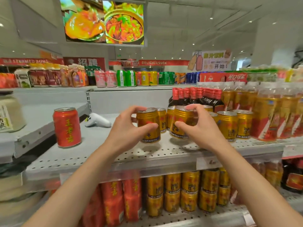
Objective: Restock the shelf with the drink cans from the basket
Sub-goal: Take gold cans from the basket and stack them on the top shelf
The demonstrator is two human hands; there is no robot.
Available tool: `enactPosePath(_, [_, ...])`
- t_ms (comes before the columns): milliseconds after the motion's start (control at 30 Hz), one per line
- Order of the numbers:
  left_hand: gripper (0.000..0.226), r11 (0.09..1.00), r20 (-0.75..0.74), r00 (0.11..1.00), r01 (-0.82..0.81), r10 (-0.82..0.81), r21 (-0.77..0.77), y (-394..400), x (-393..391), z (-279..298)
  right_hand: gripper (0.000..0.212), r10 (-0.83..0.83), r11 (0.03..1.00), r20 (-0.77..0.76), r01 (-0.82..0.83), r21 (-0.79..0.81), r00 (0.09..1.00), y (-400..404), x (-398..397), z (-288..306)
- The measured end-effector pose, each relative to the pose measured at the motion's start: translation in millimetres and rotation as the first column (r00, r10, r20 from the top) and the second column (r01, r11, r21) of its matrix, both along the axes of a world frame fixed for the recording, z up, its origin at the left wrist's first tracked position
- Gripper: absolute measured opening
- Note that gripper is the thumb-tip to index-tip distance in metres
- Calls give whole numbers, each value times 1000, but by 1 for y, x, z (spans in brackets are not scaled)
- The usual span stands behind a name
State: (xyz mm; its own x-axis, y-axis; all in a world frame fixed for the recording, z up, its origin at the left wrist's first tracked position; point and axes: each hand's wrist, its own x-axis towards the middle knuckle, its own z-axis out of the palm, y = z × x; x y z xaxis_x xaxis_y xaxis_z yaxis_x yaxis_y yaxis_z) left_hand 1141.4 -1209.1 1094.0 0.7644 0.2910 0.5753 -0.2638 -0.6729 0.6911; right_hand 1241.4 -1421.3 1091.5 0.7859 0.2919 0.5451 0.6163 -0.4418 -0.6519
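Head view, facing forward, close to shelf (164, 154)

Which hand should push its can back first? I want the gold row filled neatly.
Probably right: the right hand holds its gold can tilted beside the gold row.

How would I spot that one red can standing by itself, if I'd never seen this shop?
Find the grey perforated shelf at the middle of the view, where two hands hold gold cans. Look left of the left hand, past a white gadget lying flat. The red can stands there upright and alone, the only red one on that shelf; its neighbours are all gold.
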Motion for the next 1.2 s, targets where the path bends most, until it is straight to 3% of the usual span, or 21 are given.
enactPosePath(100, [54, 1000, -25, 1000, 9, -9, 18, 5, 16, -5, 61, -24, 983, 73, 37, -180, 997, 4, 8, 3])
enactPosePath(267, [55, 1000, -45, 999, 24, -24, 8, 4, 30, -14, 61, 21, 937, 115, 21, -348, 993, 0, 11, 4])
enactPosePath(500, [55, 999, -62, 998, 34, -32, 34, -7, 32, -18, 66, 57, 876, 199, 46, -480, 978, -8, 14, 7])
enactPosePath(667, [85, 996, -86, 996, -15, 23, 91, -6, 27, -19, 66, 83, 803, 351, 147, -578, 933, -12, 16, 14])
enactPosePath(800, [84, 991, -108, 992, -52, 65, 121, -8, 27, -22, 70, 73, 740, 476, 272, -615, 877, -10, 23, 20])
enactPosePath(967, [84, 995, -106, 994, -32, 41, 90, -16, 34, -23, 57, 109, 782, 338, 130, -610, 935, -16, 34, 27])
enactPosePath(1200, [87, 999, -106, 994, -4, 9, 49, -19, 46, -26, 51, 137, 813, 298, 64, -578, 945, -30, 42, 26])
